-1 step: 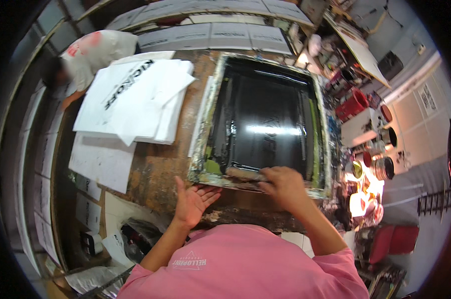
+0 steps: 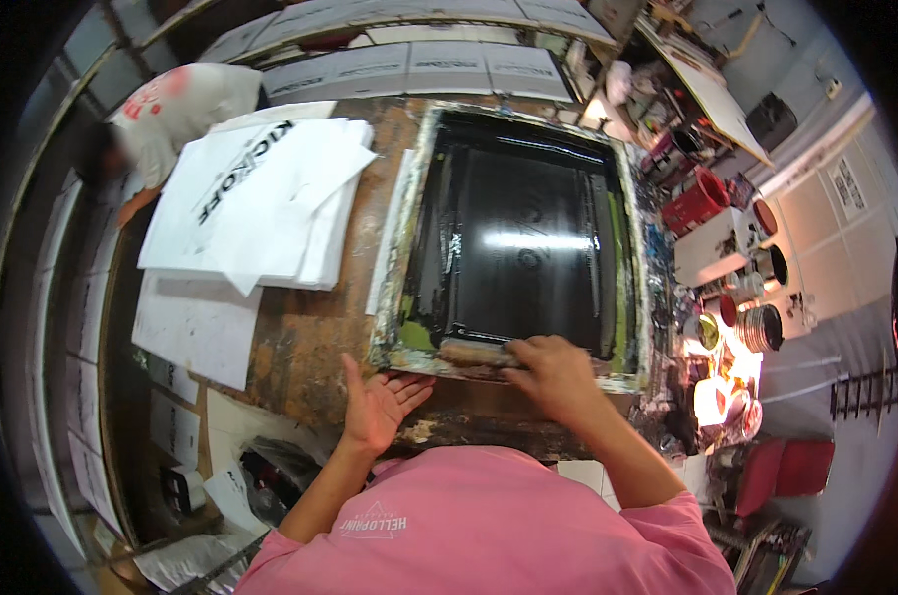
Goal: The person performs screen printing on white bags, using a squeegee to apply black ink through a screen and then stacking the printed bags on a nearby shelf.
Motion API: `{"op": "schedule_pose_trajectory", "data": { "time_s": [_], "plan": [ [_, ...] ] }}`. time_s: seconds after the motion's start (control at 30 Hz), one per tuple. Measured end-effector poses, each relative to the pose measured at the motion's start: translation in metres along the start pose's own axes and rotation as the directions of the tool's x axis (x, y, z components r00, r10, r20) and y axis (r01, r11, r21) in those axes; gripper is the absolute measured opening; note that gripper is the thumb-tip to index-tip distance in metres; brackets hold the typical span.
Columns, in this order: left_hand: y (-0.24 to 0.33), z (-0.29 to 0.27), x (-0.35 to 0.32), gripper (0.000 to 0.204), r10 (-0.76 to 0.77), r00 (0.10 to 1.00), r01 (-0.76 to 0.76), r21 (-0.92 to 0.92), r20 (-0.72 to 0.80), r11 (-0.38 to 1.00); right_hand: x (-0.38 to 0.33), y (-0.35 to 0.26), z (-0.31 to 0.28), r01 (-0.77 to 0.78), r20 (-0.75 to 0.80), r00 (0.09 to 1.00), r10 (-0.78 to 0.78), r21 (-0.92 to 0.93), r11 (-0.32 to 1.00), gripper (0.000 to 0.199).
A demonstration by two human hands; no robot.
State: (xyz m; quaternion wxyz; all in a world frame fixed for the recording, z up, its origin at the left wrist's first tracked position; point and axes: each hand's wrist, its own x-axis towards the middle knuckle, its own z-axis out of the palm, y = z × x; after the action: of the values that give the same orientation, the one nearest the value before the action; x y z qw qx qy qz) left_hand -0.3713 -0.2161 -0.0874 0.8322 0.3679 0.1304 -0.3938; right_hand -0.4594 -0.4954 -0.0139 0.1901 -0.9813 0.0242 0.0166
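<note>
The squeegee point(image 2: 477, 352) lies at the near edge of the printing screen point(image 2: 523, 233), just inside the frame's lower rail. Its long axis runs left to right, parallel to that rail and square to the person's line of sight. The black-inked mesh extends away from it toward the far rail.

The right hand point(image 2: 556, 375) is clenched over the right end of the squeegee, fingers wrapped on the handle from above. The remainder of the handle projects to the left of this hand, uncovered.

The left hand point(image 2: 380, 405) is released: palm flat, fingers spread, resting on the bench point(image 2: 310, 347) at the lower-left corner of the frame. It grasps nothing. The fingertips lie touching or just beside the frame's outer edge; which of the two cannot be told.

The free end of the squeegee lies up and to the right of the left hand, near it, across the frame rail. A stack of white printed sheets point(image 2: 261, 193) lies well apart, at the far left of the bench.
</note>
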Motion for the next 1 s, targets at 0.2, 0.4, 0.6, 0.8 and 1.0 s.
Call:
{"op": "schedule_pose_trajectory", "data": {
  "time_s": [0.2, 0.4, 0.6, 0.8, 1.0],
  "plan": [
    [-0.017, -0.019, 0.013, 0.123, 0.008, 0.986, 0.018, 0.158, -0.168, 0.987, 0.016, 0.02, 0.05, 0.07, -0.149, 0.986, -0.079, -0.063, 0.996, 0.048],
    [-0.02, -0.023, 0.009, 0.119, 0.054, 0.995, -0.038, 0.187, -0.081, 0.982, 0.139, 0.096, 0.045, 0.121, -0.341, 0.924, -0.173, -0.168, 0.978, 0.043],
    [-0.027, -0.043, 0.008, 0.113, 0.107, 0.994, -0.111, 0.196, 0.03, 0.974, 0.287, 0.176, 0.009, 0.087, -0.338, 0.921, -0.193, -0.303, 0.949, 0.039],
    [-0.034, -0.067, 0.011, 0.1, 0.173, 0.955, -0.176, -0.009, 0.24, 0.984, 0.338, 0.203, -0.042, 0.124, -0.182, 0.968, -0.172, -0.252, 0.96, 0.048],
    [-0.034, -0.083, 0.019, 0.1, 0.186, 0.87, -0.193, -0.032, 0.456, 0.981, 0.3, 0.186, -0.006, 0.057, -0.355, 0.916, -0.189, -0.351, 0.935, 0.04]
  ]
}}
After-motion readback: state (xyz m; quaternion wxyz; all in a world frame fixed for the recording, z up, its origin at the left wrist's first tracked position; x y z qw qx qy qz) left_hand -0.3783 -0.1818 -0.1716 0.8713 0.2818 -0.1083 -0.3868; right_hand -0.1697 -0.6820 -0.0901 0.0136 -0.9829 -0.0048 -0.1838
